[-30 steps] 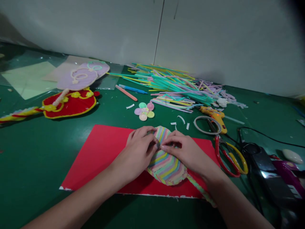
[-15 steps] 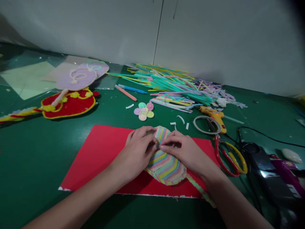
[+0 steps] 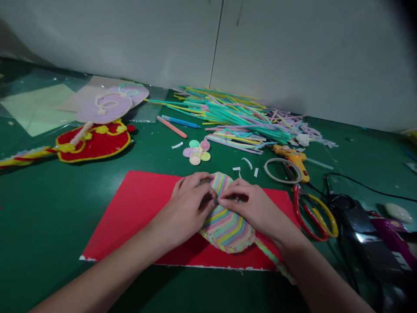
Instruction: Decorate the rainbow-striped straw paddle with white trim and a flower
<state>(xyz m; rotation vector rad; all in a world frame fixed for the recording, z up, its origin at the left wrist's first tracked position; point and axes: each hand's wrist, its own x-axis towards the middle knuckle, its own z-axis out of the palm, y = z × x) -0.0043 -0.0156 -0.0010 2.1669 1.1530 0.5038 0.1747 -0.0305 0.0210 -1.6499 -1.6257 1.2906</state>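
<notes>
A round fan of striped pastel pipe cleaners (image 3: 228,230) lies on a red board (image 3: 137,204), its twisted handle (image 3: 275,257) pointing toward the lower right. My left hand (image 3: 193,201) rests on the fan's left side, thumb and forefinger pinched at its middle. From the right, my right hand (image 3: 249,201) meets it there, its thumb and fingertips also closed on the fan's surface. Both sets of fingertips nearly touch. They cover the upper part of the fan, so any small piece between them is hidden.
Behind the board lie a pastel button flower (image 3: 196,152), pens (image 3: 177,123) and a pile of pipe cleaners (image 3: 234,113). On the right are a tape ring (image 3: 266,168), a yellow glue gun (image 3: 295,161), pliers (image 3: 314,213) and a black device (image 3: 365,234). A red fan (image 3: 94,145) lies left.
</notes>
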